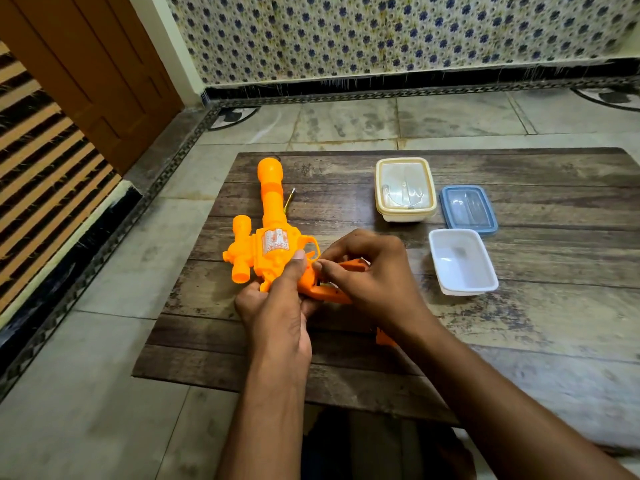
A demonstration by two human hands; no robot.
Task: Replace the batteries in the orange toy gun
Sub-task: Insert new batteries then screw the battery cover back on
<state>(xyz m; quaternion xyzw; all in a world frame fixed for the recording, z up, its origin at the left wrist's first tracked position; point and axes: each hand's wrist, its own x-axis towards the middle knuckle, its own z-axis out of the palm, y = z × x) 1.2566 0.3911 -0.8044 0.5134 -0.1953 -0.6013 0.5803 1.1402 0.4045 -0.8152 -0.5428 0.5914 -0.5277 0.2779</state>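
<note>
The orange toy gun (pixel 269 233) lies on a wooden board (pixel 519 323), barrel pointing away from me, scope on its left side. My left hand (pixel 277 306) grips the gun where the body meets the handle, thumb up against the body. My right hand (pixel 367 271) has its fingers curled over the open handle (pixel 325 292), fingertips pinching at the battery compartment; what they hold is hidden. A small orange piece (pixel 382 338), perhaps the compartment cover, lies on the board under my right wrist. A thin screwdriver (pixel 289 199) lies just right of the barrel.
A cream-lidded box (pixel 405 188) stands at the back of the board. Beside it lies a blue-rimmed lid (pixel 467 209), and an open white container (pixel 462 261) sits to the right of my hands. Tiled floor surrounds the board; a wooden door (pixel 86 74) is far left.
</note>
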